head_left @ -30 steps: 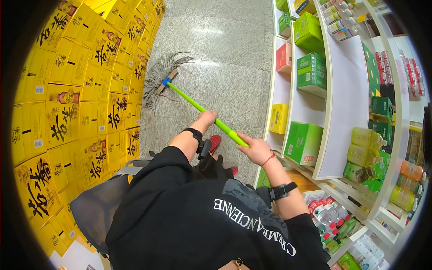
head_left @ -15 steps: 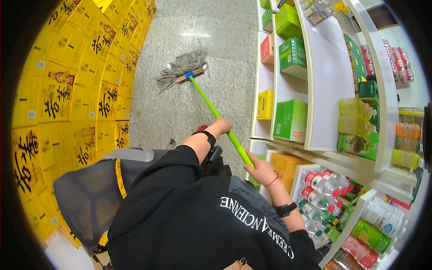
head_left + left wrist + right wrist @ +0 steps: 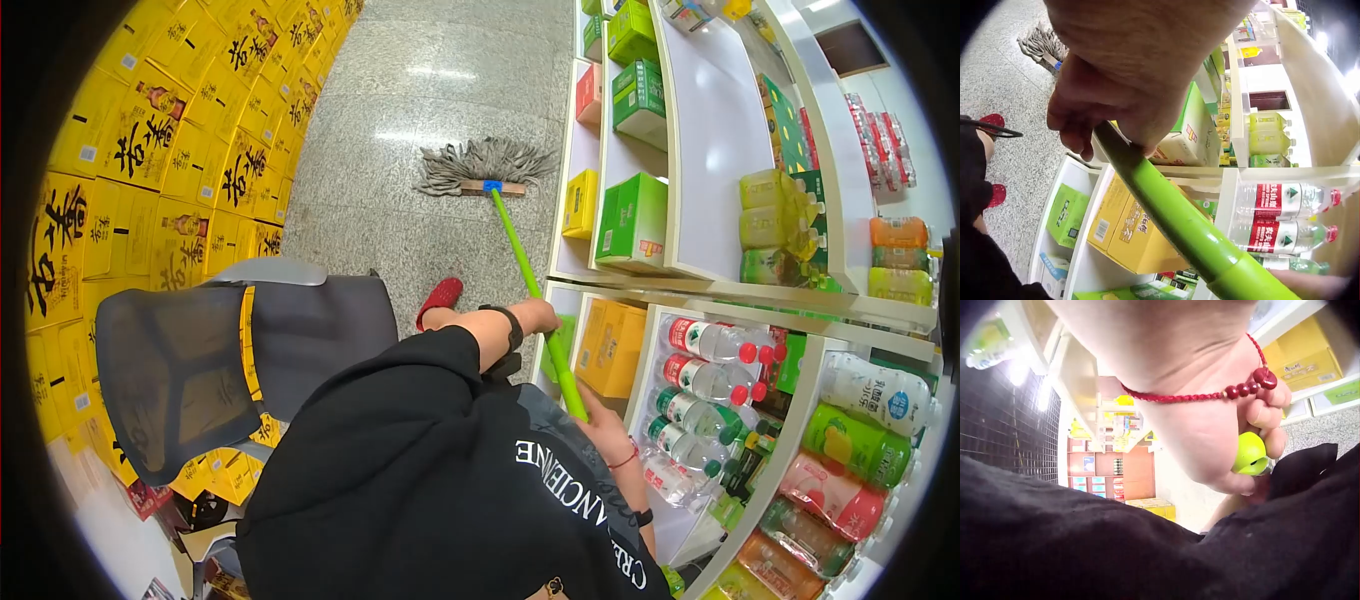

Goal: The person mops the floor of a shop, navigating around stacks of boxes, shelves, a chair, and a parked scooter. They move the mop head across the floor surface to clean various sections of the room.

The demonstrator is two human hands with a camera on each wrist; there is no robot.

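Observation:
A mop (image 3: 487,165) with grey strands, a wooden bar and a blue joint lies spread on the floor ahead in the head view. Its bright green handle (image 3: 1179,225) slants back toward my body. My left hand (image 3: 540,316) grips the handle partway down, and in the left wrist view the left fingers (image 3: 1075,134) curl round it. My right hand (image 3: 603,430) holds the handle near its top end. From the right wrist view, the hollow green end pokes out of the right fist (image 3: 1241,444), below a red beaded bracelet.
Yellow cartons (image 3: 150,150) are stacked along the left. A grey mesh office chair (image 3: 180,370) stands close on my left. White shelves (image 3: 715,150) with boxes line the right side, and bottles (image 3: 710,380) sit on the lower shelf near my right hand. Speckled floor (image 3: 370,220) runs between.
The mop head has swept from beside the yellow cartons rightward toward the shelves, and its bar has turned nearly level. Both hands have moved right with the handle; more of the chair shows.

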